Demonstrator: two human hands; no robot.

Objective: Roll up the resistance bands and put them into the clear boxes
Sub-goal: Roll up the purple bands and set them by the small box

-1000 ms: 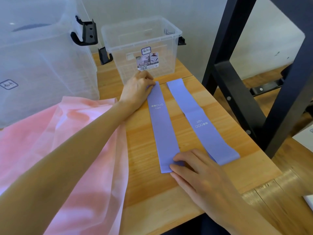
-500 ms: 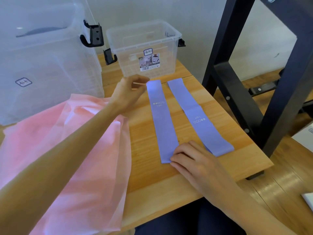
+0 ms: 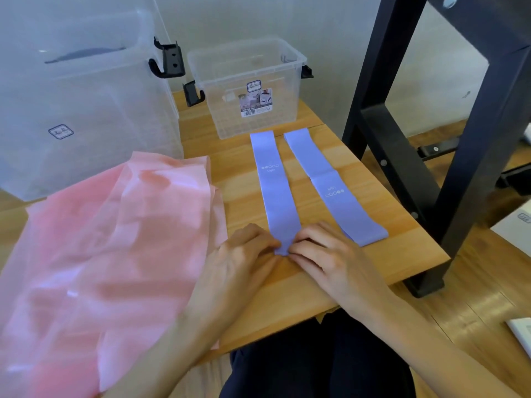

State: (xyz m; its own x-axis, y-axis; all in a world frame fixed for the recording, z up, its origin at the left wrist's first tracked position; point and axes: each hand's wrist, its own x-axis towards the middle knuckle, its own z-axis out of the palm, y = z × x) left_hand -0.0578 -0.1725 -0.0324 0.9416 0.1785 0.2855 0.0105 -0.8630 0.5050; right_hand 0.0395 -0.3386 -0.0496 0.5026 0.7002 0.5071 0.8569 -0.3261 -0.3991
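Observation:
Two purple resistance bands lie flat side by side on the wooden table. My left hand and my right hand both pinch the near end of the left purple band, which bunches between my fingertips. The right purple band lies untouched beside it. A wide pink band is spread over the table's left side. A small clear box stands open just beyond the purple bands. A large clear box stands at the back left.
A black metal frame rises right of the table, close to its edge. Black latches hang from both boxes. A white wall runs behind the table. Wooden floor lies to the right, and my dark-clothed lap is below the near table edge.
My left hand has left the band's far end and come back to its near end, joining my right hand there. The near end is now pinched and bunched.

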